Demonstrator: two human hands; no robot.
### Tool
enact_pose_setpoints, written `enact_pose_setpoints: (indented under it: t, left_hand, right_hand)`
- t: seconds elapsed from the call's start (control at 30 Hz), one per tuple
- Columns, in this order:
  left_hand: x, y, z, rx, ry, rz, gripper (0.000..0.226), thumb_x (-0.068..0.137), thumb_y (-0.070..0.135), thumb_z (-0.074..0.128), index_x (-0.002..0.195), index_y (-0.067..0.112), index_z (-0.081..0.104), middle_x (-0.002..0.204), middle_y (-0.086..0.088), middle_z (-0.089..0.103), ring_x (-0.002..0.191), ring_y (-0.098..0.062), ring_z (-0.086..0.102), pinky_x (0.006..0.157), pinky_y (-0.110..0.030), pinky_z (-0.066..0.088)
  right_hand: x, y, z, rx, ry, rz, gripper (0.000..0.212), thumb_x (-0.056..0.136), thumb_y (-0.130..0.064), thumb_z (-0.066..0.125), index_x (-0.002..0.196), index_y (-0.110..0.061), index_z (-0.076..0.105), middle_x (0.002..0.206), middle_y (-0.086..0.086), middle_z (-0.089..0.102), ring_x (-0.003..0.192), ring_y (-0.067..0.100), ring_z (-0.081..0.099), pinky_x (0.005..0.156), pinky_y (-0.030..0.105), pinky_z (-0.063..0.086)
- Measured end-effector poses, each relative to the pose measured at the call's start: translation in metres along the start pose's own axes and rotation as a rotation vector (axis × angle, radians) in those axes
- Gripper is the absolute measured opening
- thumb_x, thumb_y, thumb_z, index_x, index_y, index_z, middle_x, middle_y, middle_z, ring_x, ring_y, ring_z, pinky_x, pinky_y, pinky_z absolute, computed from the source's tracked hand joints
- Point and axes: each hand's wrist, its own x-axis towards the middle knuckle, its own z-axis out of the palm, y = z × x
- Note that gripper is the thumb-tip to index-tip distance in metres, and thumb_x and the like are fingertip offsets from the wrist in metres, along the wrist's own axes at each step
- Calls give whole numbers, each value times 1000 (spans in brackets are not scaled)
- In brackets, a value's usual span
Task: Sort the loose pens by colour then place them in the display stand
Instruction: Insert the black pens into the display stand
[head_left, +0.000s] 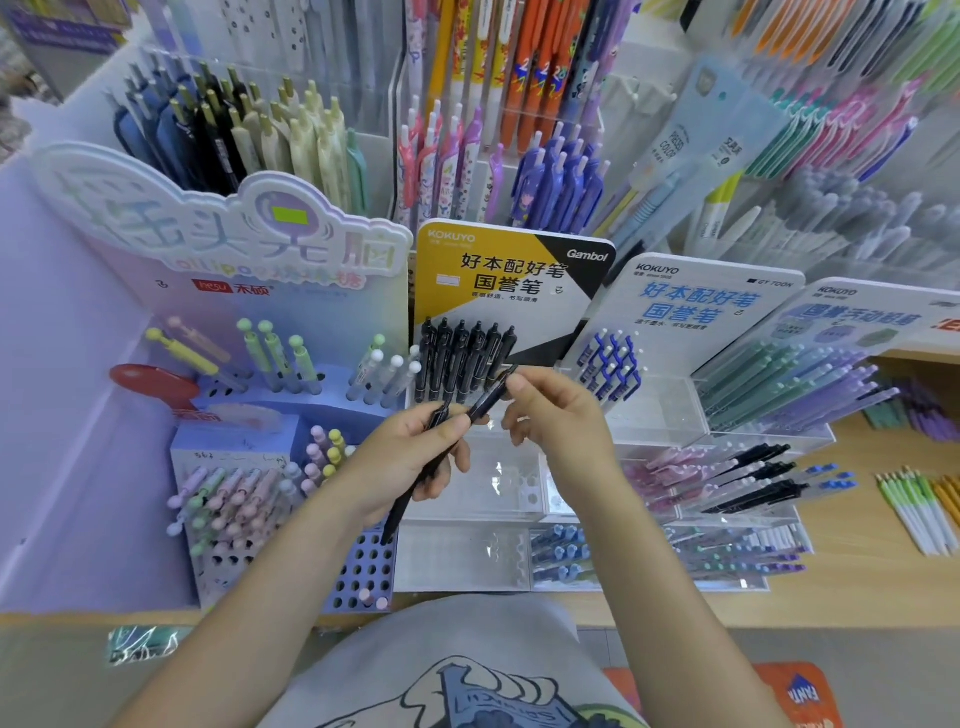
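- A black pen (485, 402) is pinched at mid-frame between both hands, its shaft slanting from lower left to upper right
- The left hand (415, 457) is curled round a small bundle of black pens (415, 486), whose tips reach down towards the lower middle of the frame; its thumb presses on the slanted pen as well
- The right hand (558, 415) is closed by its fingertips on the upper end of that same pen, so both grips are clamped on pens, not apart
- Just above the hands, a row of black pens (465, 361) is seen standing in the yellow-and-black display stand (511, 283), centre of the frame
- The step in hand is judged to be the drawing of one sorted black pen out of the bundle for placing
- The next move is judged to call for release by the left thumb, so that the pen can be carried upward by the right hand alone
- A free slot in the black row must be found; whether one is open cannot be told here
- The white-and-blue stand (696, 306) to the right, holding blue pens (613, 371), is to be avoided, since the colour does not match
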Motion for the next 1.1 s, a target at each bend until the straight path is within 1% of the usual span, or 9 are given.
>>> enact_pose_setpoints:
  t: [0.07, 0.2, 0.4, 0.53, 0.6, 0.73, 0.87, 0.97, 1.1]
  left_hand:
    - [2, -3, 2, -12, 15, 5, 19, 100, 23, 55, 116, 17, 64, 70, -7, 61, 42, -14, 40, 40, -22, 26]
    - [2, -4, 3, -18, 39, 4, 17, 101, 26, 55, 113, 21, 65, 69, -7, 62, 43, -15, 42, 39, -22, 27]
    - [2, -6, -9, 20, 131, -28, 25, 103, 36, 49, 112, 18, 65, 71, -6, 58, 49, -14, 42, 43, -23, 23]
    - [0, -2, -9, -232, 80, -32, 38, 109, 31, 31, 112, 4, 57, 74, -10, 58, 56, -17, 49, 45, -24, 27]
    - [0, -1, -9, -271, 59, -16, 39, 109, 26, 29, 111, 2, 59, 75, -10, 59, 60, -17, 52, 46, -24, 30]
    - [-1, -3, -10, -246, 65, 1, 36, 108, 18, 32, 116, 0, 61, 78, -9, 60, 65, -16, 55, 50, -24, 34]
    - [-5, -4, -11, -126, 105, 47, 27, 105, 14, 44, 119, 11, 67, 76, -3, 59, 63, -14, 53, 52, -23, 35]
    - [-7, -3, -10, -72, 137, 83, 23, 103, 20, 51, 118, 20, 68, 69, 0, 55, 54, -13, 48, 47, -23, 31]
    - [-7, -4, -10, -87, 152, 87, 27, 105, 23, 46, 119, 19, 68, 71, -2, 58, 55, -13, 48, 49, -24, 30]
  right_hand:
    - [-1, 0, 0, 79, -33, 9, 7, 94, -10, 63, 97, -8, 70, 74, 3, 67, 66, 20, 63, 61, 31, 51]
    - [-3, 3, 2, 30, -68, -18, 17, 97, -9, 59, 109, -3, 69, 84, 8, 70, 70, 22, 66, 65, 32, 55]
    - [7, -11, -9, 133, 145, -203, 17, 102, -8, 49, 107, -9, 65, 85, 5, 69, 68, 22, 66, 64, 30, 57]
    - [16, -10, -9, -42, 171, -325, 18, 102, -5, 49, 109, -10, 64, 93, 8, 66, 75, 23, 67, 70, 33, 58]
    - [18, -6, -7, -164, 177, -375, 19, 101, -6, 50, 110, -13, 65, 92, 2, 66, 77, 21, 68, 73, 32, 58]
    - [18, -3, -1, -317, 165, -470, 21, 101, -9, 52, 111, -20, 66, 91, -11, 66, 78, 12, 67, 75, 30, 58]
    - [24, -3, 3, -411, 130, -518, 20, 99, -18, 52, 111, -26, 65, 93, -6, 67, 79, 14, 66, 78, 47, 57]
    - [25, -3, 6, -475, 113, -566, 19, 99, -21, 51, 109, -32, 64, 92, -11, 65, 82, 19, 65, 78, 47, 55]
    - [28, 6, 6, -515, 79, -495, 17, 98, -21, 55, 111, -18, 66, 92, -5, 68, 86, 17, 66, 81, 44, 55]
